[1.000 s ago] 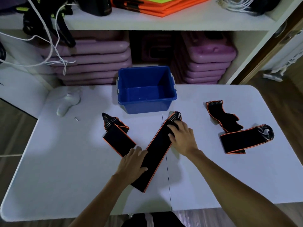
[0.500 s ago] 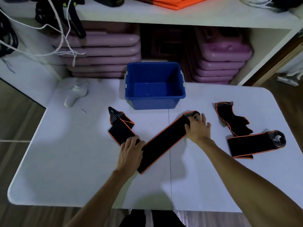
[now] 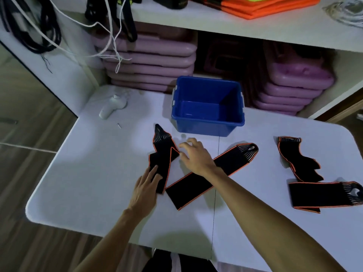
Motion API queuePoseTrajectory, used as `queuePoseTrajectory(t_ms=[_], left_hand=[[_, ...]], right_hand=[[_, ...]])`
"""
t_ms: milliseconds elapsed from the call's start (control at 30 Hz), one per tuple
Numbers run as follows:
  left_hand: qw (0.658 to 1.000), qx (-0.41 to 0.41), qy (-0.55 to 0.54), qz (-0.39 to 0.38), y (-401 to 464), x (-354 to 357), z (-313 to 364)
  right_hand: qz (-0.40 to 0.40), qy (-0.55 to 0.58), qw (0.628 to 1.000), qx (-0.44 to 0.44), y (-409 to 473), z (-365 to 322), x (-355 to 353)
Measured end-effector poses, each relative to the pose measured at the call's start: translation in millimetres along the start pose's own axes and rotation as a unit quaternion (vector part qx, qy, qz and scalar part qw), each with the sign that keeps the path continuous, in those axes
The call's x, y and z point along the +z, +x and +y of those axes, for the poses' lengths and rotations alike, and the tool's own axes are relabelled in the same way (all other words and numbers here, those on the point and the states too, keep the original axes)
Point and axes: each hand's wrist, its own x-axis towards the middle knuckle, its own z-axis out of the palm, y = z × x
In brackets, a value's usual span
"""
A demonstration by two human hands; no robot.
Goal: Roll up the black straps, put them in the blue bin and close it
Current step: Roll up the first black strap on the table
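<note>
An open blue bin [image 3: 208,127] stands at the back of the white table [image 3: 82,185], with nothing inside it. Several black straps with orange edges lie flat. A folded strap [image 3: 163,154] lies left of centre, and my left hand [image 3: 145,190] rests flat on its near end, fingers spread. A long strap [image 3: 196,185] stretches diagonally across the middle. My right hand [image 3: 196,156] hovers over it with fingers apart, beside the folded strap's fold. Two more straps [image 3: 300,161] [image 3: 322,195] lie at the right. No lid is in view.
A white handheld device [image 3: 113,107] and a small pin [image 3: 119,125] lie at the table's back left. Behind the table, shelves hold stacked purple cases [image 3: 149,63], orange pads [image 3: 255,6] and hanging cords [image 3: 110,36]. Wooden floor lies to the left.
My right hand left the long strap's looped end and moved left toward the folded strap. My left hand slid from the long strap's near end onto the folded strap.
</note>
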Motion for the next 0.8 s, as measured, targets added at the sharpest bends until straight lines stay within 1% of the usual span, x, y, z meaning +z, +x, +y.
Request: queuePoseTrajectory(t_ms=[100,200,300,433,500,600,700,733,800], left_hand=[[0.999,0.029,0.013,0.000,-16.0,-10.2,-18.6],[0.999,0.008,0.027,-0.024,-28.5,-17.5,-27.0],[0.999,-0.018,0.015,-0.043,-41.1,-22.1,-32.1],[1.000,-0.018,-0.004,0.007,-55.4,-31.0,-44.4],[0.999,-0.022,-0.017,0.019,-60.3,-36.4,-52.0],[0.997,-0.052,-0.036,0.034,-60.7,-44.6,-58.2],[0.995,-0.078,-0.004,0.068,-53.3,-47.3,-55.9],[0.993,-0.090,0.001,0.072,-49.4,-46.0,-53.9],[0.991,-0.126,0.009,0.044,-42.8,-42.1,-47.8]], right_hand=[[-0.030,-0.023,0.999,-0.011,21.0,-21.9,9.8],[-0.042,-0.034,0.999,-0.010,41.1,-34.4,15.2],[-0.048,-0.047,0.998,-0.018,58.8,-43.8,18.3],[-0.025,-0.069,0.997,-0.004,68.3,-46.1,23.2],[-0.008,-0.079,0.997,0.007,65.4,-43.6,25.0],[0.028,-0.138,0.990,0.002,58.7,-37.1,23.4],[0.043,-0.198,0.979,0.011,55.2,-30.6,16.4],[0.042,-0.215,0.975,0.017,54.1,-27.4,15.4],[0.040,-0.234,0.971,0.033,50.3,-20.6,14.2]])
